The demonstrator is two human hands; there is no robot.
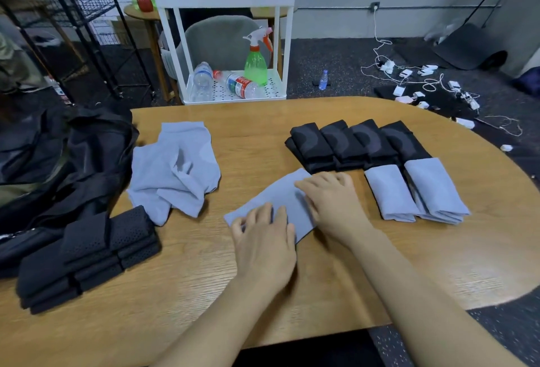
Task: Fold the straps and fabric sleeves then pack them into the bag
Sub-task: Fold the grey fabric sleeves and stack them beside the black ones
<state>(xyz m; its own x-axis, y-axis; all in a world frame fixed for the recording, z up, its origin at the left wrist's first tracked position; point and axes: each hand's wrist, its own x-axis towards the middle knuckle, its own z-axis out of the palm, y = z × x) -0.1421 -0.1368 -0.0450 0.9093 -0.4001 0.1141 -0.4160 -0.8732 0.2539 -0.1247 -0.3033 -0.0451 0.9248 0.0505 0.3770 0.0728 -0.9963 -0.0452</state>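
Grey sleeve (280,200) flat on bench (321,279), just in front of black folded row (356,141). Left hand (264,246) and right hand (330,200) spread, fingers pressing sleeve. Black bag (58,162) left of sleeve.

grey sleeve (280,197) flat mid-table; black bag (73,162) open, left.

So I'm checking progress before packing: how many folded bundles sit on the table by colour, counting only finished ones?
Black patterned sleeves: 4
Grey folded sleeves: 2
Total: 6
The black mesh stack is too merged to count; one grey sleeve lies under both hands.
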